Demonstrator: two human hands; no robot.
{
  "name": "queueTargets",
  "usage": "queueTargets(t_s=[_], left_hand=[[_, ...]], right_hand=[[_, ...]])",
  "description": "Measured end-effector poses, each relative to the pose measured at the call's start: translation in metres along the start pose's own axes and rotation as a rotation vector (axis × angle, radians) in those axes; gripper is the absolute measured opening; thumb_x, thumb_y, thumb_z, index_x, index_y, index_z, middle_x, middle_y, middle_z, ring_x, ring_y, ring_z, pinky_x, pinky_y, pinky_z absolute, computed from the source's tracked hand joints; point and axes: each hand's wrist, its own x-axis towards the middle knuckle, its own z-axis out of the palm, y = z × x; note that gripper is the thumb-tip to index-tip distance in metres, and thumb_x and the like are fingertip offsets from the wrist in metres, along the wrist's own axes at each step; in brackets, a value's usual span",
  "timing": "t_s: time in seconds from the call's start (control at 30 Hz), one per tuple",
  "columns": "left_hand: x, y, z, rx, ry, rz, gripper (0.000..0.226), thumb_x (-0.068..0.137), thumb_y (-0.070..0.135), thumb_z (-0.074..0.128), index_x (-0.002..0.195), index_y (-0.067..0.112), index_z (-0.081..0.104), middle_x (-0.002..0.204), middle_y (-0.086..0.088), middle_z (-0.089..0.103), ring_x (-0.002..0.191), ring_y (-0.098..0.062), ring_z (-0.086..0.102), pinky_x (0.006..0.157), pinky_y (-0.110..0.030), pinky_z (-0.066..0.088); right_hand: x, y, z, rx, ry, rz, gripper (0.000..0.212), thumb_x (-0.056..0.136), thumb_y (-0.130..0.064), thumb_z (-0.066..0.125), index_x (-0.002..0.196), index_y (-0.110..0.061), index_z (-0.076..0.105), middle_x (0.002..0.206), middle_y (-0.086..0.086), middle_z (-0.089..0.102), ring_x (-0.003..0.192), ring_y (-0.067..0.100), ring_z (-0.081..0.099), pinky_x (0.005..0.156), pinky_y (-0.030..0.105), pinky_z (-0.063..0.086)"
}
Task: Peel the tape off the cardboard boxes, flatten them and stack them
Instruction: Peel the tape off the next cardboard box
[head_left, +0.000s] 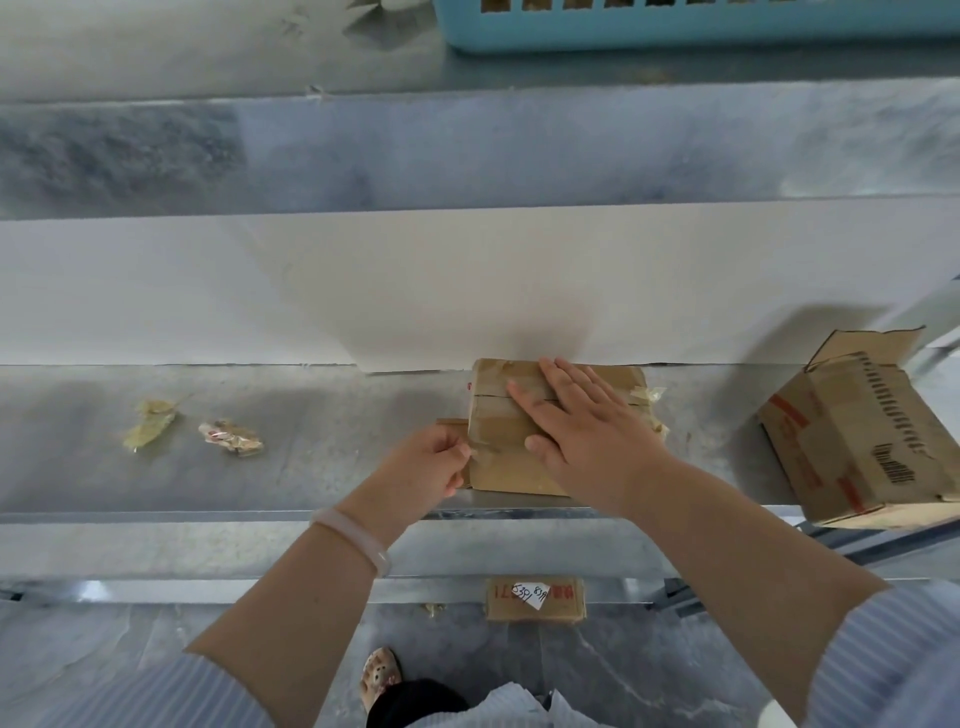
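A galvanised shelf (260, 467) under a white back panel (208, 291). An open carton (862, 431) sits at its front edge, right. Against the panel, my right hand (582, 431) presses flat on the taped cardboard box (498, 431); my left hand (426, 467) pinches its tape (480, 451). Leftward, two tape wads (231, 438).

A small brown cardboard box (501, 421) lies seam up on the grey metal shelf (311, 467), a glossy tape strip (482, 451) lifting off its near left edge. A larger printed cardboard box (857, 441) sits tilted at the right end, flaps open. A yellowish crumpled tape wad (148, 427) and a reddish crumpled tape wad (231, 439) lie well to the left.
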Motion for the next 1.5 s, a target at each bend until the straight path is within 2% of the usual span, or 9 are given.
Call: queueTargets(t_s=[0.27,0.4,0.57,0.67,0.97,1.07,1.23,1.4,1.5], left_hand=[[-0.007,0.004,-0.013,-0.452,-0.249,-0.168,0.019,0.099,0.011,0.046,0.081,0.012,0.054,0.07,0.0,0.053,0.067,-0.015,0.053,0.08,-0.037,0.05],[-0.012,-0.003,-0.008,-0.514,-0.166,-0.201,0.015,0.095,0.021,0.055,0.088,0.009,0.061,0.077,-0.004,0.064,0.078,-0.021,0.062,0.091,-0.048,0.053],[-0.014,-0.006,0.002,-0.447,-0.051,-0.183,0.027,0.083,0.032,0.068,0.093,0.007,0.07,0.083,-0.005,0.073,0.08,-0.017,0.069,0.079,-0.034,0.056],[-0.015,-0.002,0.009,-0.415,0.057,-0.12,0.015,0.081,0.026,0.072,0.082,0.011,0.073,0.075,-0.003,0.074,0.064,-0.008,0.066,0.063,-0.022,0.055],[-0.023,-0.008,0.001,0.051,0.383,0.275,0.017,0.085,0.026,0.07,0.068,0.024,0.07,0.056,0.019,0.064,0.047,0.005,0.052,0.045,-0.007,0.037],[-0.024,-0.007,0.002,0.043,0.442,0.314,0.015,0.086,0.024,0.069,0.071,0.027,0.068,0.056,0.02,0.062,0.05,0.004,0.052,0.047,-0.008,0.038],[-0.018,0.003,-0.003,-0.253,0.528,0.275,0.006,0.086,0.023,0.069,0.081,0.023,0.071,0.076,0.011,0.072,0.072,0.0,0.064,0.061,-0.005,0.045],[-0.01,0.016,-0.019,0.066,0.55,0.395,0.013,0.083,0.034,0.071,0.07,0.031,0.069,0.064,0.023,0.065,0.062,0.005,0.059,0.054,-0.004,0.039],[-0.002,0.016,-0.018,0.106,0.52,0.396,0.017,0.087,0.033,0.067,0.071,0.031,0.067,0.067,0.014,0.067,0.065,-0.001,0.06,0.056,-0.006,0.041]], right_hand=[[0.0,0.001,0.001,-0.007,-0.002,-0.011,0.06,0.097,-0.052,0.015,0.153,-0.037,0.0,0.163,0.006,-0.006,0.149,0.017,-0.008,0.116,0.03,-0.016],[0.001,0.002,0.002,-0.006,-0.007,-0.013,0.062,0.095,-0.054,0.011,0.153,-0.037,-0.001,0.163,0.006,-0.007,0.149,0.017,-0.01,0.112,0.029,-0.019],[0.002,0.002,0.003,0.001,-0.012,-0.012,0.064,0.092,-0.055,0.007,0.153,-0.037,0.0,0.163,0.006,-0.006,0.149,0.016,-0.009,0.112,0.028,-0.02],[0.001,0.002,0.003,-0.006,-0.009,-0.012,0.063,0.094,-0.054,0.009,0.153,-0.037,-0.001,0.163,0.006,-0.006,0.149,0.016,-0.009,0.112,0.028,-0.019],[0.0,0.002,0.002,-0.011,0.0,-0.015,0.06,0.097,-0.053,0.014,0.153,-0.038,-0.001,0.163,0.005,-0.007,0.149,0.016,-0.01,0.111,0.028,-0.02],[-0.001,0.002,0.003,-0.019,0.003,-0.016,0.06,0.097,-0.054,0.013,0.153,-0.039,-0.002,0.163,0.005,-0.007,0.149,0.016,-0.01,0.111,0.028,-0.02],[0.0,0.002,0.003,-0.015,0.0,-0.017,0.059,0.097,-0.053,0.014,0.152,-0.039,-0.003,0.163,0.005,-0.007,0.149,0.016,-0.01,0.113,0.029,-0.018],[-0.001,0.001,0.001,-0.003,-0.008,-0.015,0.059,0.098,-0.052,0.016,0.153,-0.039,-0.002,0.163,0.005,-0.009,0.149,0.016,-0.012,0.113,0.029,-0.019],[-0.002,0.0,0.0,-0.006,-0.012,-0.014,0.059,0.099,-0.051,0.017,0.153,-0.038,-0.002,0.163,0.005,-0.009,0.149,0.016,-0.012,0.114,0.029,-0.018]])
